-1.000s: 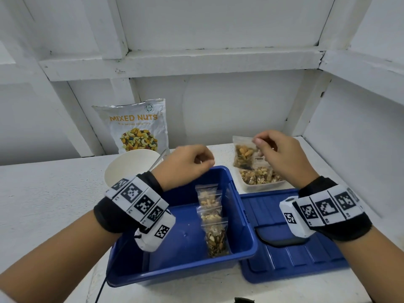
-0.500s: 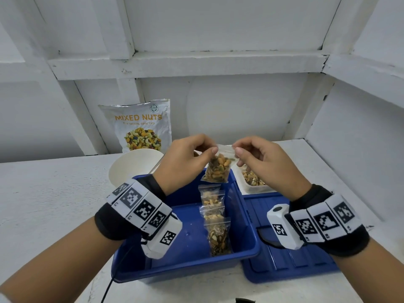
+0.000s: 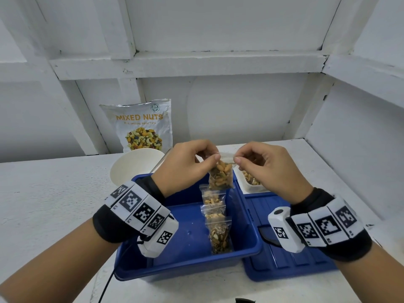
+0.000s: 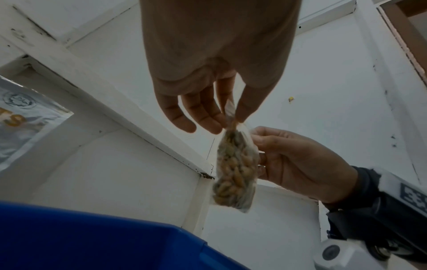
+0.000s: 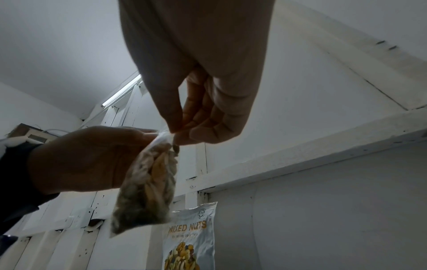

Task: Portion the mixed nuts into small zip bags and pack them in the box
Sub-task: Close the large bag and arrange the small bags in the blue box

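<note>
A small clear zip bag (image 3: 220,176) full of mixed nuts hangs above the blue box (image 3: 188,259), over its far right corner. My left hand (image 3: 192,162) pinches the bag's top left edge and my right hand (image 3: 260,162) pinches its top right edge. The left wrist view shows the zip bag (image 4: 235,169) dangling between thumb and fingers, and the right wrist view shows the same zip bag (image 5: 148,186). Three filled bags (image 3: 217,217) lie in a row inside the box along its right side.
The blue lid (image 3: 290,259) lies right of the box. A white tray of loose nuts (image 3: 251,182) sits behind the lid. A white paper bowl (image 3: 133,169) and the mixed nuts pouch (image 3: 142,125) stand at the back against the wall.
My right hand lifted the filled bag from the tray and carried it left over the box. My left hand rose and took hold of its other top corner.
</note>
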{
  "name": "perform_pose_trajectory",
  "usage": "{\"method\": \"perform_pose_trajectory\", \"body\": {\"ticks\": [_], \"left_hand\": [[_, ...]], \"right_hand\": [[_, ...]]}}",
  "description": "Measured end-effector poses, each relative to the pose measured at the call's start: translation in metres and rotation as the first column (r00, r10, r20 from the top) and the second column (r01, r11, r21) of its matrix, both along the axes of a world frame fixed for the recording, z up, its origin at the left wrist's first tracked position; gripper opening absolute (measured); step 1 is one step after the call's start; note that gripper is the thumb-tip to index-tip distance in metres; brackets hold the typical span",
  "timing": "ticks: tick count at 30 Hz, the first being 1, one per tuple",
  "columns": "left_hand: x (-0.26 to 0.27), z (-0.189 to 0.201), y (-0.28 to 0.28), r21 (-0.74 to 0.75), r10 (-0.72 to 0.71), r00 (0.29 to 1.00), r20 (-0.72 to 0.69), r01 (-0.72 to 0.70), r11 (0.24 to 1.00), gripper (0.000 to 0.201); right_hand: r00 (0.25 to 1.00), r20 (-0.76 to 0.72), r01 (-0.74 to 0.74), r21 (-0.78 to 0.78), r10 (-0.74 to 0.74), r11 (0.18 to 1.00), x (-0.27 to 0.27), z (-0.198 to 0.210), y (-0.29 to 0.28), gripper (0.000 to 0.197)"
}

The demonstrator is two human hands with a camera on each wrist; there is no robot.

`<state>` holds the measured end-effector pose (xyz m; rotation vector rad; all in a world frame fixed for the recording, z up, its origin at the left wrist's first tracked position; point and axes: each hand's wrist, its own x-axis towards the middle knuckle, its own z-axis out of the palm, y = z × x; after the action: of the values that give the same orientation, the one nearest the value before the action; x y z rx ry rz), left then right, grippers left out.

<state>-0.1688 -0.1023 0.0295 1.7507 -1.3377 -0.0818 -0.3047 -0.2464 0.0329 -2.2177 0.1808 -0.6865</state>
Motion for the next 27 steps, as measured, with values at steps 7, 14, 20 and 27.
{"method": "perform_pose_trajectory", "body": {"ticks": [7,14,20,27], "left_hand": [[0.0,0.0,0.004,-0.056,-0.003,0.995,0.095,0.009,0.998,0.017],[-0.002,0.0,0.006,-0.01,-0.054,0.996,0.067,0.055,0.998,0.028],[-0.003,0.0,0.006,-0.015,-0.088,0.982,0.17,0.092,0.996,0.029],[-0.005,-0.006,0.004,-0.03,-0.112,0.975,0.191,0.12,0.992,0.027]], "right_hand": [[1.0,-0.004,-0.018,0.0,0.018,1.0,0.002,-0.002,0.007,0.006],[0.998,0.042,-0.049,-0.077,0.052,0.996,0.001,-0.002,0.008,0.006],[0.999,0.012,-0.048,-0.093,0.049,0.994,0.001,-0.006,0.011,0.009],[0.996,0.023,-0.077,-0.144,0.081,0.987,0.001,-0.009,0.013,0.004]]}}
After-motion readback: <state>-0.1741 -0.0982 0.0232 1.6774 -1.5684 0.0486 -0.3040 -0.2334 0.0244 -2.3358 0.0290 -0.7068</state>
